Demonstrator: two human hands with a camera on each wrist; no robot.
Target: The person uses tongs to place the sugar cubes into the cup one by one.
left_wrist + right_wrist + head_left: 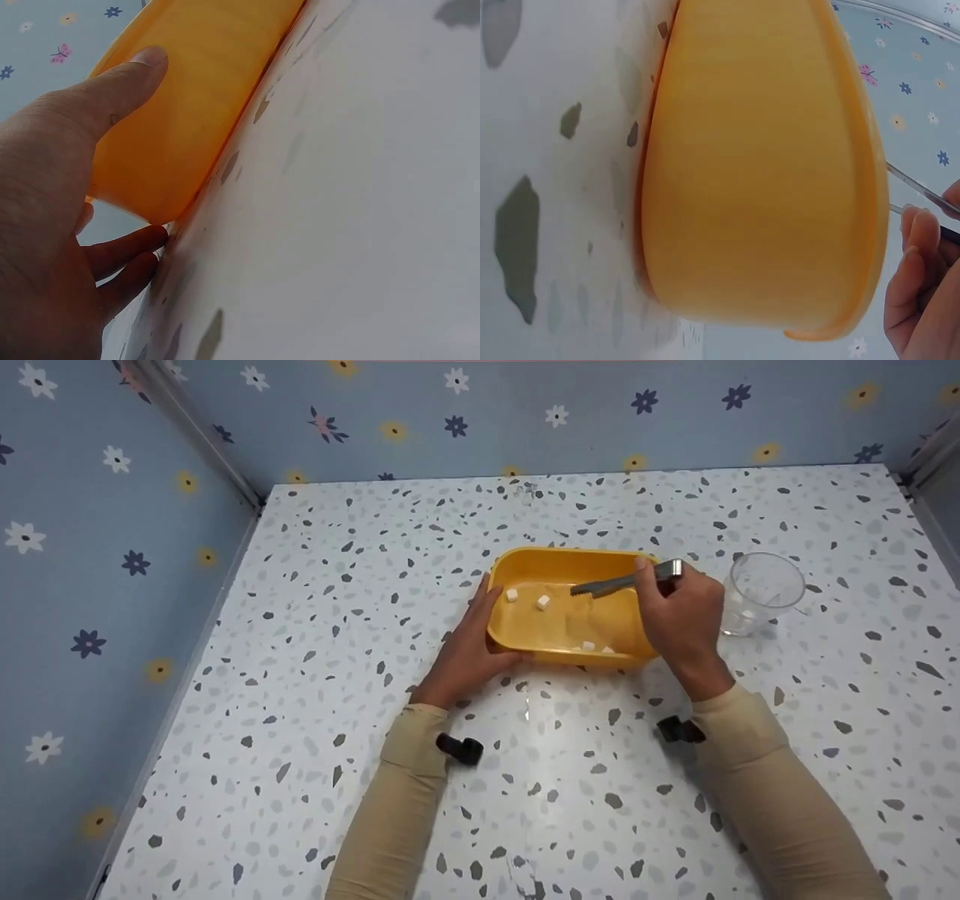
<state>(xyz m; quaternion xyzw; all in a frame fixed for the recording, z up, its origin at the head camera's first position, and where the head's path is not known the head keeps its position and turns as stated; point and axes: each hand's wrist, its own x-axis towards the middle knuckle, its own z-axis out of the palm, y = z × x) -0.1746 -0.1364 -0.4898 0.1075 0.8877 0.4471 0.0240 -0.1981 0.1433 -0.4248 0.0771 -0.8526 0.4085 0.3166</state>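
Observation:
My right hand (684,615) holds small metal tongs (626,583) above a yellow plastic tub (517,643); the tips point left over its inside, with no cube seen between them. Two white cubes (543,602) lie on the tub's floor at the left, and more white pieces (588,646) show by the front wall. Around the tub's left end, my left hand (469,649) grips the corner, its thumb against the front wall and its fingers along the left side. In the right wrist view, the tub's wall hides the tong tips.
Just right of my right hand stands a clear glass cup (766,581), with something whitish low inside. The speckled table (360,780) meets a blue flowered wall (510,405) at the back and another panel (97,607) on the left.

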